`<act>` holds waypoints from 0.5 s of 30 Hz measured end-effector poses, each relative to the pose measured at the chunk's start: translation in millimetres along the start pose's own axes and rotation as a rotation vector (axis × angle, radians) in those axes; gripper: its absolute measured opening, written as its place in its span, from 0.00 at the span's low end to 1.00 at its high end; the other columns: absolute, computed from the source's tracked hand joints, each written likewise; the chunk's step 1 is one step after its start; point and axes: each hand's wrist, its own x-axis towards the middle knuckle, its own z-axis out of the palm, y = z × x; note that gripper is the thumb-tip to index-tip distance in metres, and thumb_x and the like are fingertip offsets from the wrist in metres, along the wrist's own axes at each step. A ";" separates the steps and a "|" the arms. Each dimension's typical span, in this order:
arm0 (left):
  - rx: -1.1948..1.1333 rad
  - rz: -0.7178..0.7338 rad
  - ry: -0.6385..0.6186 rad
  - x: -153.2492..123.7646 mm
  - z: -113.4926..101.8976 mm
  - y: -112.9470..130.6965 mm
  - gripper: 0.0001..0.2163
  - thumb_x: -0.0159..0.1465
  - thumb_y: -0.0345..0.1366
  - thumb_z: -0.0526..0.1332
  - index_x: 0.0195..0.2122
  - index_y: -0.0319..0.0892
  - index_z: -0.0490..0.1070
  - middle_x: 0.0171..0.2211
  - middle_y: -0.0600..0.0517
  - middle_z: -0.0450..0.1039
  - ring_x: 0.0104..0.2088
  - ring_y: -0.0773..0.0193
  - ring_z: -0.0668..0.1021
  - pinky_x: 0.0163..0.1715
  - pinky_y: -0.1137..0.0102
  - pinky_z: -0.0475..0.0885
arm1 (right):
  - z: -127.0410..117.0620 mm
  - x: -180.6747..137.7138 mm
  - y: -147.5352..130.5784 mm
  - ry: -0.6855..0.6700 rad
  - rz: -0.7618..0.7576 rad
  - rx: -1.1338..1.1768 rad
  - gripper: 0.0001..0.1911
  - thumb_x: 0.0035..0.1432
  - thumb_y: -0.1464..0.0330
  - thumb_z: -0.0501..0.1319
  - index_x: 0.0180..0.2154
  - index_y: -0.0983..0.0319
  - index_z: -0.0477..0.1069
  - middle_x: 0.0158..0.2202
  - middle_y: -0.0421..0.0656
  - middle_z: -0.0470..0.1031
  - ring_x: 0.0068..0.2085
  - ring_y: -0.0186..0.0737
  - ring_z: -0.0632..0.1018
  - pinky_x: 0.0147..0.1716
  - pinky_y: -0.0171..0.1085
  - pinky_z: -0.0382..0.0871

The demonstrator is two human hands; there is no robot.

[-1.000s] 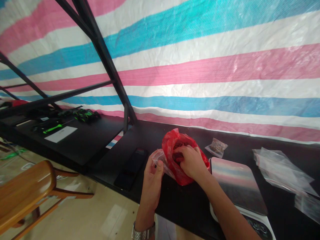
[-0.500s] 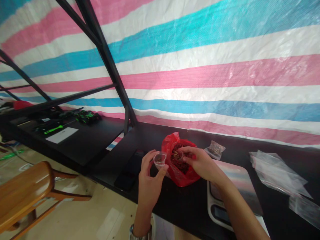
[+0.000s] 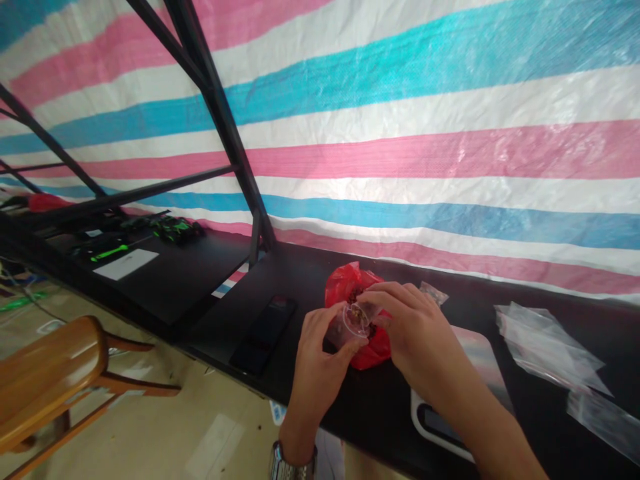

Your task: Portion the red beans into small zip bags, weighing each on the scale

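A red plastic bag (image 3: pixel 343 288) of dark dried bits stands open on the black table (image 3: pixel 310 267). Just in front of it my left hand (image 3: pixel 320 347) pinches a small clear plastic bag (image 3: pixel 350 323) by its rim. My right hand (image 3: pixel 415 330) is closed on a little clear cup (image 3: pixel 361 311) with brownish bits in it, held right at the small bag's mouth, and the two hands almost touch. A small filled clear packet (image 3: pixel 434 292) lies behind my right hand, partly hidden.
A white scale with a shiny plate (image 3: pixel 480 353) sits under my right forearm. Loose clear bags (image 3: pixel 545 343) lie at the right. A dark phone (image 3: pixel 265 325) lies left of the hands. A wooden chair (image 3: pixel 45 380) stands lower left; black frame bars rise behind.
My right hand came out of the red bag with the cup and moved left to the small clear bag, which my left hand raised to meet it.
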 end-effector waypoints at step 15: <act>-0.081 -0.035 0.054 1.5 -8.7 -5.7 0.18 0.60 0.33 0.74 0.51 0.49 0.81 0.50 0.49 0.80 0.52 0.55 0.81 0.55 0.60 0.77 | 4.7 4.6 20.8 0.169 -0.107 -0.014 0.19 0.70 0.78 0.55 0.51 0.57 0.81 0.54 0.48 0.83 0.53 0.49 0.82 0.54 0.49 0.75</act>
